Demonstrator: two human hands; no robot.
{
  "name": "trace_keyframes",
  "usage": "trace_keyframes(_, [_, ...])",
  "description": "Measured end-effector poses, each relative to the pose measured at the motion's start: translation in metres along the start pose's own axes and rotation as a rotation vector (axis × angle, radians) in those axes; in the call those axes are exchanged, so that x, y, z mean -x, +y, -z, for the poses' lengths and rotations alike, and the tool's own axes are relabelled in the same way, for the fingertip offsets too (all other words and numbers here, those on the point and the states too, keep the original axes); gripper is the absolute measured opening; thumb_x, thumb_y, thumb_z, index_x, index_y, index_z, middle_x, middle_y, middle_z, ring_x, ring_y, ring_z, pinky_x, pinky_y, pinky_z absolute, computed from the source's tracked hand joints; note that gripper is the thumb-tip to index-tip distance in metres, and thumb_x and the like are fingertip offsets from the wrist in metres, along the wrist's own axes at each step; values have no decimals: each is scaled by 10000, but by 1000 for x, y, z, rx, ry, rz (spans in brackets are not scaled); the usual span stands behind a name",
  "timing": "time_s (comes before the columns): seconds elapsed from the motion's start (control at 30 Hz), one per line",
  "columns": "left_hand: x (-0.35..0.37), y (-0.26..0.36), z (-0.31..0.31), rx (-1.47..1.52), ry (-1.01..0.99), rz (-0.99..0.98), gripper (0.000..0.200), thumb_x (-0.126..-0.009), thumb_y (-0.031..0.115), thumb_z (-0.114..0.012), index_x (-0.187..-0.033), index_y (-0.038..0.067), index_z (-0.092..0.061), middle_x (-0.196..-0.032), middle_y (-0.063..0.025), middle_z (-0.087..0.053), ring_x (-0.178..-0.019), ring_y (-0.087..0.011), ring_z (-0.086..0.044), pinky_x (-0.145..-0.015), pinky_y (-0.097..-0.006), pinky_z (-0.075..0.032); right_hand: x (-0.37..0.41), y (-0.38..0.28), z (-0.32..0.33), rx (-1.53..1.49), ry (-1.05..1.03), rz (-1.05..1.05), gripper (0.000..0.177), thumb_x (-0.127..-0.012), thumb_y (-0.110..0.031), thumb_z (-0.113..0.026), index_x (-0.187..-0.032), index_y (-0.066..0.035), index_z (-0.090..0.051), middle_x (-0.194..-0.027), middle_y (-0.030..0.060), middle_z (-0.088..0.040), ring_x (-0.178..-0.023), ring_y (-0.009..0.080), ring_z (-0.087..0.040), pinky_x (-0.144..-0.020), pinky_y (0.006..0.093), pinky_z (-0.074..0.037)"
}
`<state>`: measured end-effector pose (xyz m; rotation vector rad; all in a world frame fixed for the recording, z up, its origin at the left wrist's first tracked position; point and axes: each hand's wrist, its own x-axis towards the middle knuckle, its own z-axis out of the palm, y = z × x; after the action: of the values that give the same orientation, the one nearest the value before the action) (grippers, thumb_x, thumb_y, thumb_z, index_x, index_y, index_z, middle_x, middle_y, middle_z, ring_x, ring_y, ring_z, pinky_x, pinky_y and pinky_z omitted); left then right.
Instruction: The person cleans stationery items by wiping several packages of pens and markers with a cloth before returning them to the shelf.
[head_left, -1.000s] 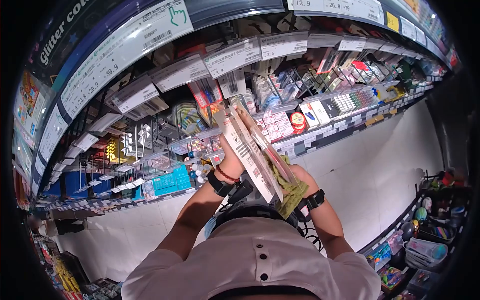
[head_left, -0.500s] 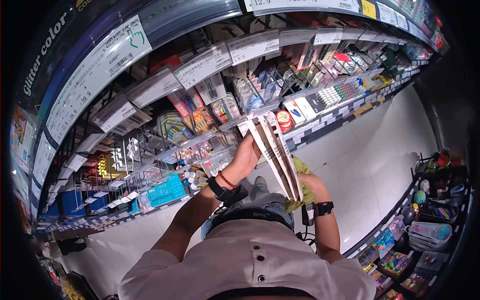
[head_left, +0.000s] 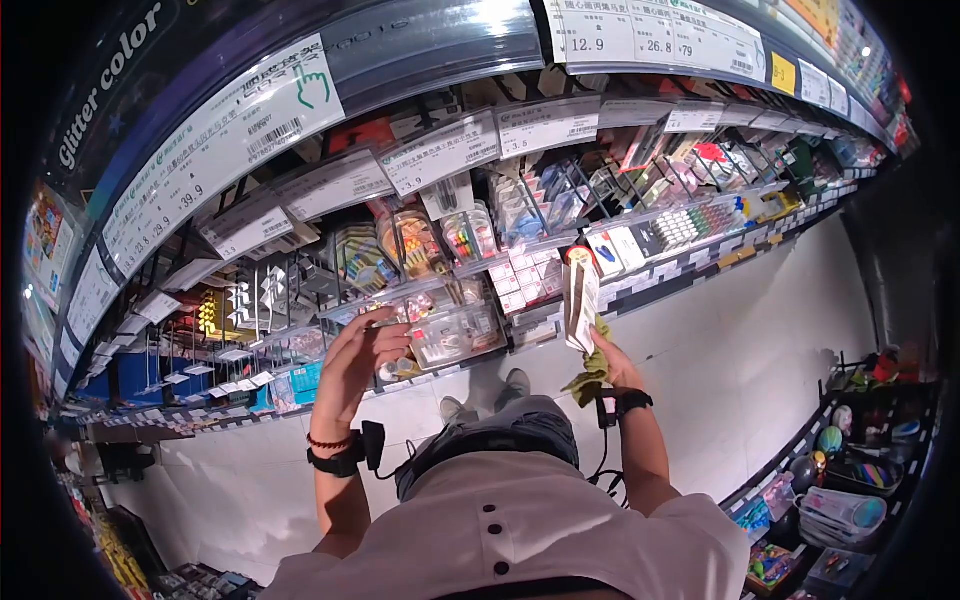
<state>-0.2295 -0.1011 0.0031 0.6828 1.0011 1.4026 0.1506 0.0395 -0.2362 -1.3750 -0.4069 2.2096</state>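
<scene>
My left hand (head_left: 362, 362) is raised before the lower shelf with its fingers apart and nothing in it. Closest to it is a clear bin (head_left: 455, 335) of small packaged items. To the right, my right hand (head_left: 618, 366) grips a narrow stack of white-edged flat packs (head_left: 580, 300) and a crumpled green cloth (head_left: 592, 372). The packs stand nearly upright in front of the shelf edge, beside a group of small white and pink boxes (head_left: 524, 280). A red round item behind their top is partly hidden.
Price-tag rails (head_left: 440, 152) curve across the shelf at several heights. White boxes (head_left: 618, 248) stand right of the packs. A second shelf with toys and clear containers (head_left: 840, 515) runs along the lower right. Pale floor tiles (head_left: 740, 320) lie between the shelves.
My left hand has let go of the packs and moved left, its fingers now spread. The packs are now in my right hand alone, turned more edge-on. The view has shifted slightly.
</scene>
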Motion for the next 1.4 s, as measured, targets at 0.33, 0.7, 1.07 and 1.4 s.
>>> trace_keyframes(0.33, [61,0,9,-26,432,-152,406,-853,316,-461,-1139,28,-457,-1019,-136,-579,-933,-211,-566,-841,-322,-414,-131,-14,-48,55,-104,223,405,-795,-249,-629,-1133,-77,-487,-980,15,-581,-818,130,-573,-618,276,-467])
trace_keyframes(0.7, [-36,39,-1,-336,573,-510,354,-867,171,-477,-1176,2,-437,-1141,-117,-519,-1084,-174,-475,-909,-282,-363,-149,-22,-62,595,370,442,572,-676,-310,-725,-1073,41,-509,-982,117,-570,-836,197,-562,-712,327,-460])
trace_keyframes(1.07, [-173,71,65,-344,386,-634,364,-849,226,-532,-1141,36,-426,-1102,-69,-482,-1021,-145,-446,-887,-284,-364,-89,-59,32,631,251,378,575,-778,-460,-563,-1113,2,-498,-915,96,-561,-743,166,-547,-639,311,-460])
trace_keyframes(1.4, [-209,95,74,-363,369,-550,356,-846,231,-535,-1129,40,-436,-1074,-65,-488,-975,-141,-453,-844,-278,-374,51,-72,98,106,321,426,496,-811,-360,-557,-1178,-39,-467,-1049,70,-543,-882,180,-556,-741,313,-467])
